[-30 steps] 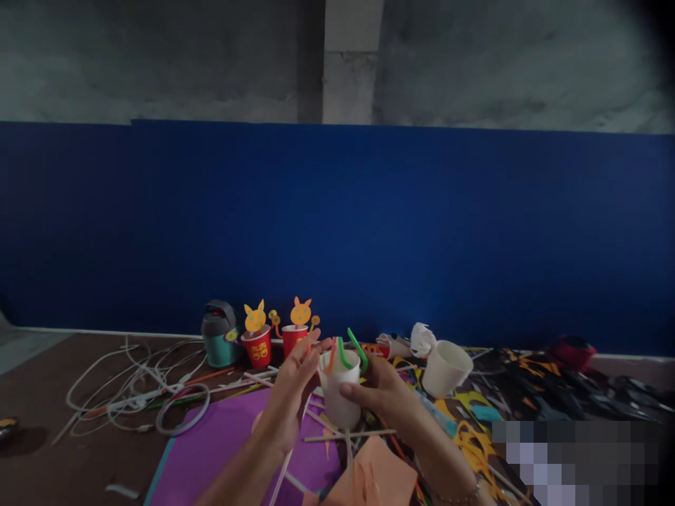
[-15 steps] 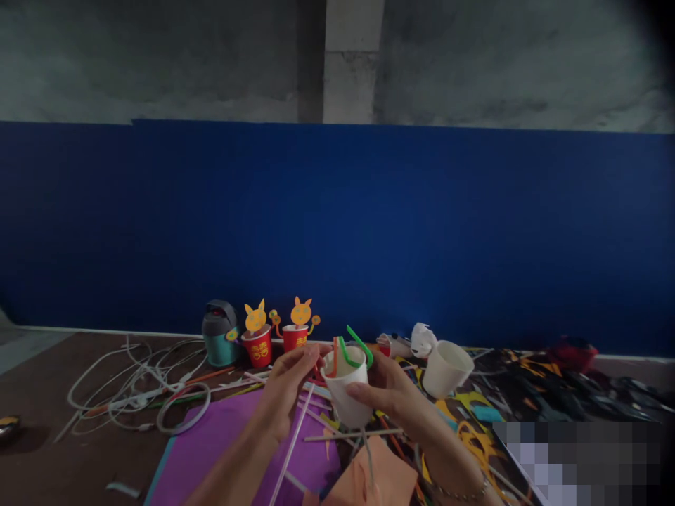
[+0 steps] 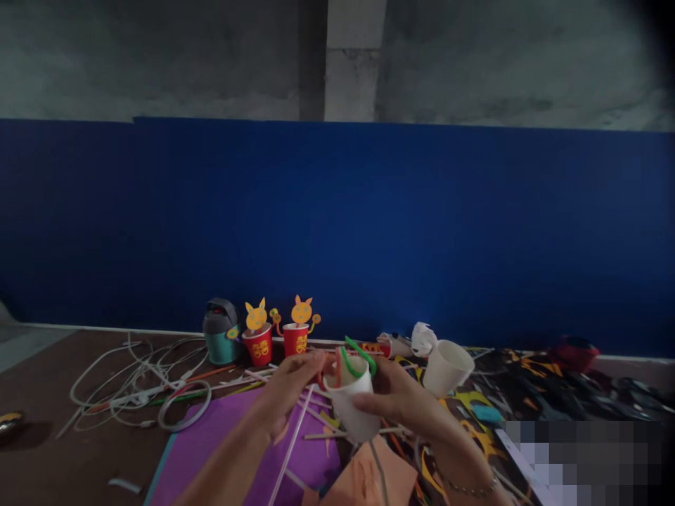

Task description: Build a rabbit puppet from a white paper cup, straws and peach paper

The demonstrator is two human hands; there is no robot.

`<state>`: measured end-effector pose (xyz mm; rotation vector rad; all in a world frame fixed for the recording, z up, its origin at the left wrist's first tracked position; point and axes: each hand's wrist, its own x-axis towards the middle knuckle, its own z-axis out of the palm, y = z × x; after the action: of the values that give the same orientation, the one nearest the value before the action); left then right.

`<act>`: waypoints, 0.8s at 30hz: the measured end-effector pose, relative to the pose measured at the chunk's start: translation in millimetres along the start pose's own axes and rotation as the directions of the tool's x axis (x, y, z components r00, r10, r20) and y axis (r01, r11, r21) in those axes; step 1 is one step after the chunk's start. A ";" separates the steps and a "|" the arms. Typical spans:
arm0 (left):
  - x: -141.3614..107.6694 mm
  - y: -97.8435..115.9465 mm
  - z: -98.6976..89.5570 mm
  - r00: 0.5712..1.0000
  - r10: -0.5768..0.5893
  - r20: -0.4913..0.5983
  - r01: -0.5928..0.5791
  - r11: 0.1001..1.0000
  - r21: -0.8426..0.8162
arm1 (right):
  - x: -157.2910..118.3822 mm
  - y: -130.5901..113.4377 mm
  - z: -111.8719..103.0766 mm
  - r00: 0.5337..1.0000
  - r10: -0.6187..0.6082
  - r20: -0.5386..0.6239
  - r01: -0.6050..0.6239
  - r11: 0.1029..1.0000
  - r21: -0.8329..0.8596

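Observation:
A white paper cup (image 3: pixel 354 407) is in my right hand (image 3: pixel 403 393), whose fingers wrap its far side while the thumb presses the near side. The cup tilts slightly. A green bent straw (image 3: pixel 363 355) hooks over its right rim, and a red-orange bent straw (image 3: pixel 338 369) stands inside and curves over the left rim. My left hand (image 3: pixel 295 376) is closed at that left rim, its fingertips pinching the outer end of the red-orange straw, partly hidden. Below the cup lie an orange paper sheet (image 3: pixel 369 474) and a purple sheet (image 3: pixel 226 450).
Two red cups (image 3: pixel 258 346) with yellow animal faces stand behind, beside a teal-and-grey container (image 3: pixel 220 334). White cables (image 3: pixel 131 393) tangle at left. Another white cup (image 3: pixel 448 369), crumpled white paper (image 3: pixel 422 339) and yellow paper scraps (image 3: pixel 477 439) lie at right.
The cup has tipped and shifted slightly down and right, with its straws moving along. My left fingers have stayed at its left rim, and the red-orange straw's bend shows more there.

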<state>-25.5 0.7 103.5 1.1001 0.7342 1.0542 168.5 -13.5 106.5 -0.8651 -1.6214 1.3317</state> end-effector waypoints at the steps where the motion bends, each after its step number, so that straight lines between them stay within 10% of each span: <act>1: 0.7 0.6 0.1 0.999 0.034 -0.036 -0.035 0.999 -0.037 | 1.5 -1.8 1.0 1.000 -0.007 -0.001 0.007 0.999 0.049; 11: -1.4 -12.5 3.9 0.990 0.066 0.123 -0.051 0.992 -0.119 | 11.0 18.3 7.1 0.994 -0.067 -0.083 0.076 0.990 0.116; 17: -1.3 -11.3 7.4 0.995 0.099 0.030 -0.096 0.992 -0.076 | 8.9 10.6 2.8 0.996 -0.059 -0.065 0.064 0.994 0.090; 24: -0.1 -9.8 1.5 0.997 0.068 -0.022 -0.070 0.994 -0.090 | 13.7 11.3 -9.6 0.952 -0.026 -0.306 0.032 0.999 0.016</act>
<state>-21.2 -0.8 94.6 1.0454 0.6608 1.1468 171.7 4.9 98.7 -0.9787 -1.3712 1.1283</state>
